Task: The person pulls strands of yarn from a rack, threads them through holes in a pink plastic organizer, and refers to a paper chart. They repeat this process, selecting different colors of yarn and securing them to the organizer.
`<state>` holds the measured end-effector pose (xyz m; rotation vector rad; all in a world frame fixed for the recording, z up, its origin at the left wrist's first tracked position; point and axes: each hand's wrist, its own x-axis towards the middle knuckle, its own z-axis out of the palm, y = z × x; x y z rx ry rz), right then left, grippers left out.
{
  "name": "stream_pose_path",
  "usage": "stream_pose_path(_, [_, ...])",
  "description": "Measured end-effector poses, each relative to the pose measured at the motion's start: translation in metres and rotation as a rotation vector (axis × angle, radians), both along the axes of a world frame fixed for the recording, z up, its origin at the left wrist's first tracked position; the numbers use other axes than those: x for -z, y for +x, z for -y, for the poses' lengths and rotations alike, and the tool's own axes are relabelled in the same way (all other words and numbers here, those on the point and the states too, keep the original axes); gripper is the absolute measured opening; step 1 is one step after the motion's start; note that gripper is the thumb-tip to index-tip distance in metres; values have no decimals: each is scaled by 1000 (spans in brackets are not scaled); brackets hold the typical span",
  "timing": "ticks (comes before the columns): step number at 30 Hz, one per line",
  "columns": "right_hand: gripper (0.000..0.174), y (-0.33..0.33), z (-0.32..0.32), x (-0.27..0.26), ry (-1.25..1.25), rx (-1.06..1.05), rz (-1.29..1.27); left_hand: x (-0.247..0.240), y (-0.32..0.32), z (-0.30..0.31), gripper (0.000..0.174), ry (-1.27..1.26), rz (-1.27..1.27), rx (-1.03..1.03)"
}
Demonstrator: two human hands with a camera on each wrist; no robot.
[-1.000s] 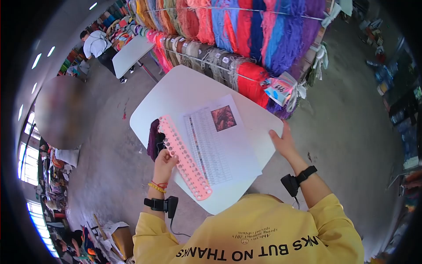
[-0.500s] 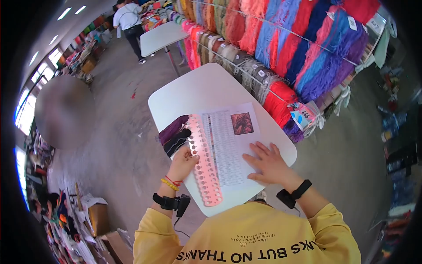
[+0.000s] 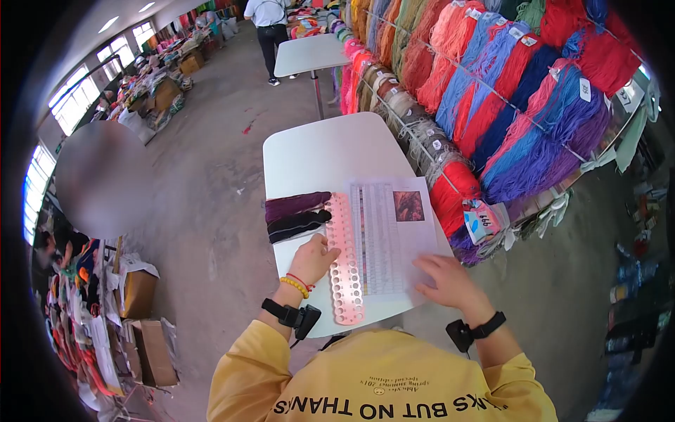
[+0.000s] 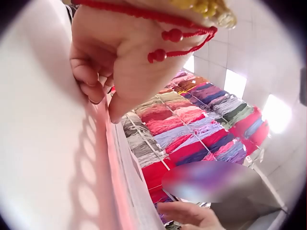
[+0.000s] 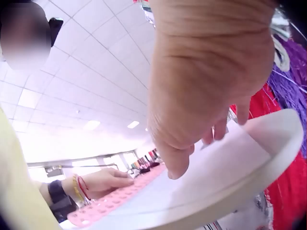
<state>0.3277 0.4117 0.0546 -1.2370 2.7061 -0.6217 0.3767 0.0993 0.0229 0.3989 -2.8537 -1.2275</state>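
A pink strip with rows of holes (image 3: 344, 271) lies on the white table (image 3: 323, 151), along the left side of a printed sheet (image 3: 415, 243) with a small dark red picture. Purple thread (image 3: 299, 204) and black thread (image 3: 299, 225) extend left from its far end. My left hand (image 3: 313, 260) pinches the strip's left edge between thumb and curled fingers; the left wrist view shows this hand (image 4: 124, 57) close up. Over the sheet's right side is my right hand (image 3: 450, 281), its fingers loosely extended; contact with the paper cannot be told.
Racks of coloured yarn hanks (image 3: 492, 105) stand along the table's right side. A second white table (image 3: 309, 55) is beyond, with a person in a white shirt (image 3: 267, 13) near it. Cardboard boxes (image 3: 151, 352) and piled goods are at the left.
The head view has turned, so the table and strip look straighter. My right hand has gone from the table's edge onto the sheet, then slightly right. The threads now lie spread leftward.
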Motion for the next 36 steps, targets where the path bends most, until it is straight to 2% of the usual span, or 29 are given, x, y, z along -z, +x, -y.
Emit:
stream_pose_path(4, [35,9,-23,-44,-188,31,176,-1,3,-3,38,-1,-28,-37])
stream_pose_path(8, [25,7,-64,-89,-386,167,223,-1,4,-5,31,16,-113,-99])
stream_pose_path(11, [20,4,-91,-120,-526,235,234,19,2,3,35,118,-115,-142])
stream_pose_path(13, [18,3,-104,-140,-619,279,241,20,5,2,35,101,-113,-167])
stream_pose_path(15, [15,3,-112,-159,-620,255,165,37,-1,7,39,74,-125,-202])
stream_pose_path(18, [13,-1,-123,-188,-587,224,46,30,-5,3,37,-100,-167,-167])
stream_pose_path(19, [13,-1,-125,-197,-613,218,17,36,-9,7,32,-47,-179,-156])
stream_pose_path(20, [13,-2,-129,-205,-595,218,-34,36,-14,9,30,195,-113,-207])
stream_pose_path(21, [12,-3,-133,-211,-579,215,-79,60,-24,25,27,116,-271,-167])
stream_pose_path(22, [12,-4,-136,-219,-580,219,-98,27,-24,14,21,222,-279,-131])
stream_pose_path(25, [12,-9,-141,-234,-577,203,-128,-55,-35,-13,15,514,-308,-100])
stream_pose_path(29, [12,-19,-141,-250,-599,141,-207,-139,-52,-46,13,571,-447,148])
stream_pose_path(30, [12,-22,-141,-254,-607,142,-212,-162,-49,-54,13,629,-443,119])
stream_pose_path(33, [12,-30,-140,-271,-665,156,-268,-179,-39,-46,12,822,-517,67])
stream_pose_path(34, [12,-34,-140,-280,-691,150,-311,-163,-39,-32,11,661,-501,-40])
stream_pose_path(36, [10,-42,-139,-299,-788,166,-376,-119,-32,-8,12,555,-438,-70])
